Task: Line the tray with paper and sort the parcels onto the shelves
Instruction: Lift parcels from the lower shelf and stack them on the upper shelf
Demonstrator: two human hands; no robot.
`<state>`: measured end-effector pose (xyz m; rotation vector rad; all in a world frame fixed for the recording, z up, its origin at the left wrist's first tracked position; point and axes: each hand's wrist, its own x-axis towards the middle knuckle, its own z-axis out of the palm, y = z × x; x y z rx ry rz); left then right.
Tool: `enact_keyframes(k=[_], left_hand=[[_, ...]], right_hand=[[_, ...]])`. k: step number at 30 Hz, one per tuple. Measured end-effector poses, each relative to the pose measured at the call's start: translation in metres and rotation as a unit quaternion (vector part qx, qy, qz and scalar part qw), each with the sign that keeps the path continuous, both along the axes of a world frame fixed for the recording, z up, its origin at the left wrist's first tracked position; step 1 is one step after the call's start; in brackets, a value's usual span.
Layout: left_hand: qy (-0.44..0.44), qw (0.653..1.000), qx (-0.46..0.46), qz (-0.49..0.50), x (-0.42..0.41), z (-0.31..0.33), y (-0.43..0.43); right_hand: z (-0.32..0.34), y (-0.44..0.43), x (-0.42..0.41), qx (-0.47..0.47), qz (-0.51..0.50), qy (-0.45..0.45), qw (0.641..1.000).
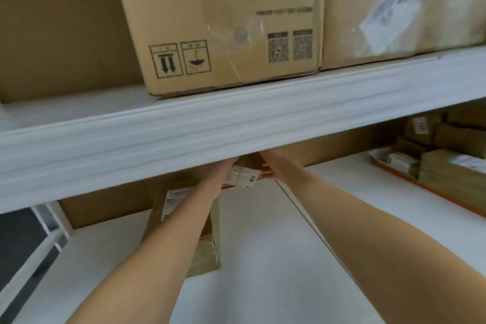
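Parcel (246, 175), small and labelled, just under the beam (236, 126), near its middle. Below the beam, to the left: bag (207, 252) lying flat, partly under the left forearm. Left hand (223, 175) just under the beam, fingers curled round the parcel's left side. Right hand (268, 166) beside it, pinching the parcel's right edge, knuckles hidden behind the beam. Below the beam's right end: tray (394, 171) holding stacked packets (447, 168).

The boxes (223, 21) are matt brown cardboard, one crossed by glossy clear tape. The shelf (236, 123) looks smooth, white-painted metal.
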<state>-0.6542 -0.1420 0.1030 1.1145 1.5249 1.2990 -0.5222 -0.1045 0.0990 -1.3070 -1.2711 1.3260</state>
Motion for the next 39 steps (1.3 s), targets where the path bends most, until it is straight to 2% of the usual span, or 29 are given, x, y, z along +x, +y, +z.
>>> enact_keyframes(k=[4,8,12,17,21,24,27,30,34,39], left_hand=[[0.094,0.993,0.023,-0.072,0.034,-0.005,-0.008],[0.132,0.976,0.059,-0.164,0.07,-0.008,-0.025],[0.153,0.963,0.055,-0.216,0.107,-0.015,-0.037],[0.132,0.961,0.055,-0.237,0.156,-0.01,-0.065],[0.153,0.965,0.051,-0.206,0.196,-0.002,-0.089],[0.133,0.976,-0.024,-0.17,0.22,0.004,-0.107],[0.113,0.964,-0.113,-0.21,0.237,0.006,-0.126],[0.095,0.947,-0.15,-0.268,0.257,0.012,-0.147],[0.062,0.937,-0.161,-0.305,0.281,0.028,-0.173],[0.039,0.935,-0.129,-0.328,0.305,0.062,-0.195]], right_hand=[[-0.004,-0.03,0.046,-0.03,-0.018,-0.013,0.999],[-0.001,-0.061,0.084,-0.105,-0.057,0.002,0.993],[-0.004,-0.084,0.121,-0.142,-0.06,0.05,0.987],[-0.004,-0.124,0.17,-0.146,-0.107,0.03,0.983],[0.008,-0.168,0.208,-0.17,-0.122,0.066,0.976],[0.02,-0.199,0.232,-0.173,-0.129,0.089,0.972],[0.03,-0.225,0.253,-0.172,-0.132,0.104,0.971],[0.04,-0.249,0.272,-0.155,-0.121,0.097,0.976],[0.054,-0.273,0.295,-0.138,-0.108,0.092,0.98],[0.076,-0.293,0.321,-0.101,-0.118,0.121,0.98]])
